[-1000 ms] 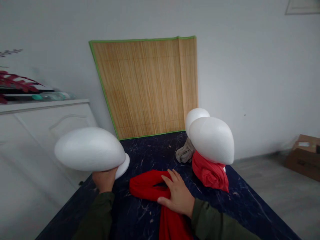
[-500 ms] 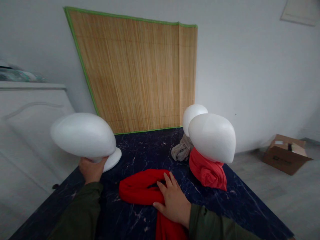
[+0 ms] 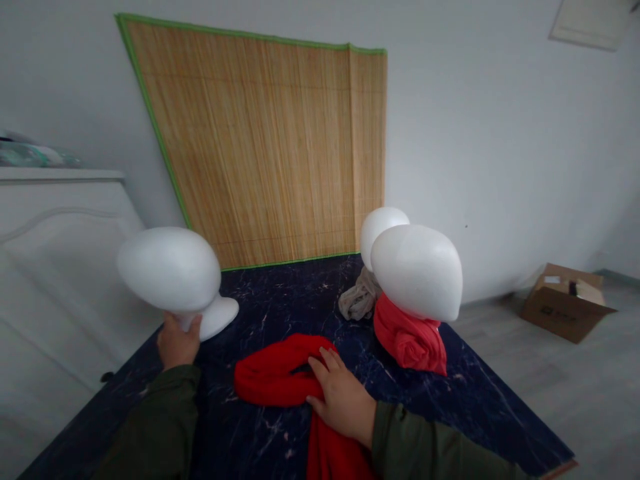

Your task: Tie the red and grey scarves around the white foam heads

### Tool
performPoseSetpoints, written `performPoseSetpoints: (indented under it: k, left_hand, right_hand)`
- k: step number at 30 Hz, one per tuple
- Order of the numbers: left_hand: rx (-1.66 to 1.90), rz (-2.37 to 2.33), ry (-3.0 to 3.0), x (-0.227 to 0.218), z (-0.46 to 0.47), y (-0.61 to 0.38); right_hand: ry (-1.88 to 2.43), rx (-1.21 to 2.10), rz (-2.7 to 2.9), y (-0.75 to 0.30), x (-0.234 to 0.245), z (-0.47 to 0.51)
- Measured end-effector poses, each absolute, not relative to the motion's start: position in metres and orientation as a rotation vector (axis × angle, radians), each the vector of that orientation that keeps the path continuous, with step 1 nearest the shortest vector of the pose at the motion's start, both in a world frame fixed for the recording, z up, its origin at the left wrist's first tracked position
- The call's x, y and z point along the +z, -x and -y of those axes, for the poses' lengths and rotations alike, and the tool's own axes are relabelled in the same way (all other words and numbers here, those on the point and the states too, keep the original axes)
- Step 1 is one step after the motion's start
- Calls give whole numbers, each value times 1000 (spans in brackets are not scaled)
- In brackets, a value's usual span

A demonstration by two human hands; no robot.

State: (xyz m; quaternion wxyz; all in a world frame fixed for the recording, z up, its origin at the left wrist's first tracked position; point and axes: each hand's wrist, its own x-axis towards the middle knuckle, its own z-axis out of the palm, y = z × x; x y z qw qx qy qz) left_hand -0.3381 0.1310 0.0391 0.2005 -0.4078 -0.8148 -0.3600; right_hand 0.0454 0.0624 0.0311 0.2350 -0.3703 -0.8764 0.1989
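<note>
— Hands first: what are they doing?

— Left hand (image 3: 177, 339) is wrapped around the neck of a white foam head (image 3: 170, 269), holding it tilted just above the dark marbled table (image 3: 260, 427), at the table's left side. Right hand (image 3: 341, 399) lies flat, fingers spread, pressing on a red scarf (image 3: 277, 377) bunched in the middle of the tabletop.

— And around them?

— To the right of the scarf a second foam head (image 3: 417, 270) stands with a red cloth (image 3: 410, 340) wound around its neck. Just behind it a third foam head (image 3: 381, 223) shows, with a beige cloth (image 3: 357, 300) crumpled at its base.

— Background?

— Green-edged bamboo mat (image 3: 270, 147) leans against the white wall at the table's far end. White cabinet (image 3: 60, 220) stands at left; cardboard box (image 3: 565, 303) sits on the floor at right.
</note>
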Motion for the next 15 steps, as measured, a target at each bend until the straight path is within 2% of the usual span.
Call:
performPoseSetpoints:
  k: [4, 7, 11, 15]
  left_hand:
    - [-1036, 2309, 1101, 54, -114, 307]
    - [-1012, 2289, 1328, 67, -96, 261]
    - [-765, 2202, 1962, 69, -63, 173]
    - [-512, 2190, 2208, 53, -34, 108]
  right_hand:
    - [837, 704, 2169, -42, 23, -70]
    - [852, 844, 1907, -39, 14, -79]
    - [906, 928, 1757, -37, 8, -85]
    - [664, 872, 1884, -36, 15, -76]
